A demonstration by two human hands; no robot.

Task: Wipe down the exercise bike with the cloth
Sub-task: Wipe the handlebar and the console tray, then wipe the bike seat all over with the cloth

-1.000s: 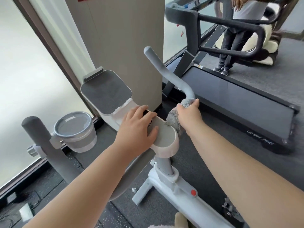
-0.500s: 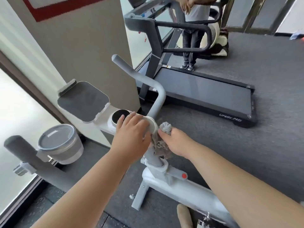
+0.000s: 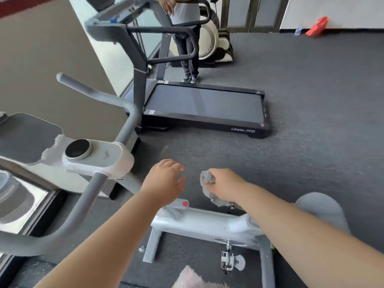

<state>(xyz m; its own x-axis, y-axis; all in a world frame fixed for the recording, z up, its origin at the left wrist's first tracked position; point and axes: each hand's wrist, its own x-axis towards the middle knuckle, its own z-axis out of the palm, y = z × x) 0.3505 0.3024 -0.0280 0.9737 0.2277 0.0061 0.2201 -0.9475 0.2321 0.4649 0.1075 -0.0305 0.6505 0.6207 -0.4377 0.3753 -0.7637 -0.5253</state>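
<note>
cloth (image 3: 207, 179) is a grey wad bunched in the right hand (image 3: 226, 187), fingers curled tight round it. its loose tail hangs toward the white frame (image 3: 199, 223) of the exercise bike (image 3: 127, 181). cannot tell if the tail brushes the frame, it looks just above it.

half a second ago the cloth was pressed on the bike just under the console (image 3: 108, 156). now it is off the bike, held in the air over the grey floor (image 3: 311, 121).

left hand (image 3: 164, 181) has left the console top too. it hovers beside the right hand, fingers loose and slightly curved, holding nothing. both hands are now right of the console and above the frame, near the red knob (image 3: 185, 203).

view has swung right, so the dial (image 3: 78, 150) and handlebar (image 3: 116, 100) sit at left and a pedal (image 3: 230, 261) shows low down.

my read: the console pass is over and the hands are shifting to the next part, likely the frame. frame and pedal area look not yet wiped.

treadmill (image 3: 205, 104) stands behind, well apart. a person (image 3: 187, 50) stands at its far end.
</note>
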